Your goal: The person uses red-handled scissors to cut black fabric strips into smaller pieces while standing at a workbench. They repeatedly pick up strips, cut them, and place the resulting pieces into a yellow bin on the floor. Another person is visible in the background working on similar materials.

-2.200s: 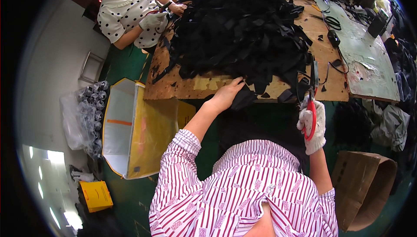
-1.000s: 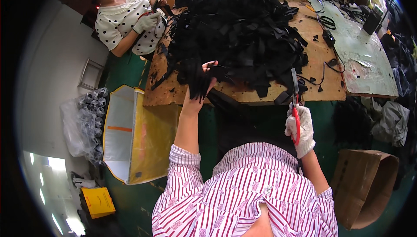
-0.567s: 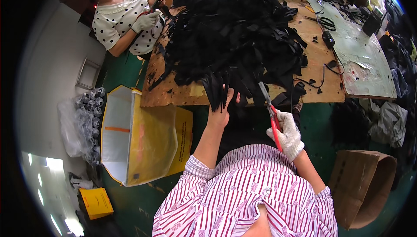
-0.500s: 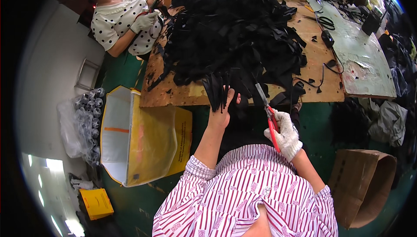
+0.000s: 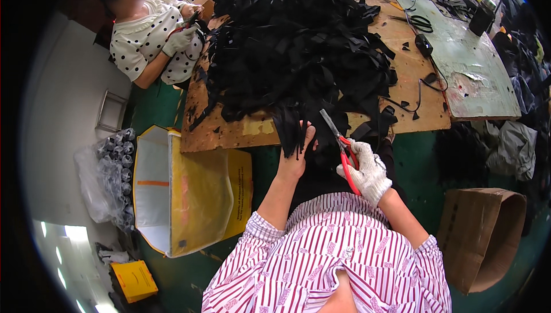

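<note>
My bare left hand (image 5: 295, 161) is at the table's near edge, its fingers closed on a bunch of black fabric strips (image 5: 287, 129) that hang over the palm. Partly hidden behind the strips, some fingertips show at their right side. In my right hand (image 5: 367, 172), which wears a white knit glove, are red-handled pliers (image 5: 344, 151) with a long, narrow grey tip. That tip points up and left, to the right of the strips and close to a large heap of black fabric pieces (image 5: 298, 43) on the wooden table (image 5: 229, 135).
Across the table's left corner, a person (image 5: 152, 43) in a dotted top and glove holds a red-handled tool. A yellow-and-white bin (image 5: 201, 198) stands left below the table; a cardboard box (image 5: 482, 238) lies at right. Black scissors (image 5: 420, 23) and a cable (image 5: 422, 92) rest on the table's right side.
The pliers and my right hand have shifted a little left, closer to the strips. My left hand still grips the strips, slightly lower in view. The whole view has shifted slightly.
</note>
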Tool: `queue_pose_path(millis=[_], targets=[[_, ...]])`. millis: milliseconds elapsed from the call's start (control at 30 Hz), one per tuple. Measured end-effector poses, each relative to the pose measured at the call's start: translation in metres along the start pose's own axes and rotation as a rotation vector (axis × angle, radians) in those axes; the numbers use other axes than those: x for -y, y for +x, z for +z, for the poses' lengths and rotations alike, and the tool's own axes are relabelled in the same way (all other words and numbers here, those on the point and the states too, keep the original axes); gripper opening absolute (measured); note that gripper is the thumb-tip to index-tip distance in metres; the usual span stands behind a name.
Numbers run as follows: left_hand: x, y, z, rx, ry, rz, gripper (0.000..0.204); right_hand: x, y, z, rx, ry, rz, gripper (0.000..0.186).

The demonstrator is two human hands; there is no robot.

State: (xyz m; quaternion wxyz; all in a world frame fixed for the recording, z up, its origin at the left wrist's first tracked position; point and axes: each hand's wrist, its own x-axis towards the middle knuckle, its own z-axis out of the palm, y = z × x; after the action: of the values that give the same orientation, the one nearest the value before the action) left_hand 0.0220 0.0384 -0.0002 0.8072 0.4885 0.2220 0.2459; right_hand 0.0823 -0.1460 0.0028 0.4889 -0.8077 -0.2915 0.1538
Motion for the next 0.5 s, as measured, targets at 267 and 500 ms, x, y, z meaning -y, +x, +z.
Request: queue_pose_path(millis=[267, 500], targets=[[-0.001, -0.004, 0.011, -0.080, -0.014, -0.036, 0.014, 0.004, 0.004, -0.006, 0.027, -0.049, -0.041, 0.061], [0.013, 0.001, 0.001, 0.060, 0.008, -0.026, 0.017, -0.009, -0.003, 0.011, 0.035, 0.176, 0.060, 0.057]])
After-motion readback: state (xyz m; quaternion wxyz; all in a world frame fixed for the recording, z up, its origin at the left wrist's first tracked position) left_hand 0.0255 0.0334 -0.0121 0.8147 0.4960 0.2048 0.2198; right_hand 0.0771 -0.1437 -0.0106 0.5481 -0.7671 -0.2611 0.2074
